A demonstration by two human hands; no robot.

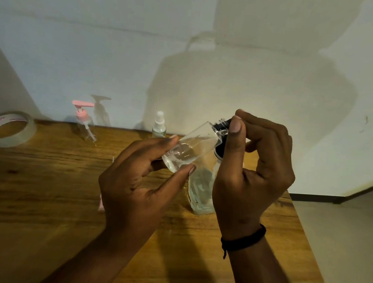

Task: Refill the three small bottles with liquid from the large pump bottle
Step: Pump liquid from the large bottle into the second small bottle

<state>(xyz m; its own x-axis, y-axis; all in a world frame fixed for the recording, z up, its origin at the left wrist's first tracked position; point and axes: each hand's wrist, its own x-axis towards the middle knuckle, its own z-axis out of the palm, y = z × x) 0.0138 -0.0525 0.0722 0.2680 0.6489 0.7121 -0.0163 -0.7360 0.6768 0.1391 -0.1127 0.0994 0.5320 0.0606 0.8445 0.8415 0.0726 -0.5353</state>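
Wooden table (43,186): left hand (137,182) grips tilted clear bottle (192,146); right hand (254,169) pinches black cap (221,125), best turned squarely with the neck raised.

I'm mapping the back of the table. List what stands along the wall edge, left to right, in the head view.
Tape roll → pink pump bottle → white-capped spray bottle → tilted clear bottle held in both hands.

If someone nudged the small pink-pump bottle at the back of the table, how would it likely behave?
The pink-pump bottle looks clear and nearly empty, so probably light. Its tall pump head over a narrow base suggests it tips easily. It looks like plastic, so unlikely to break.
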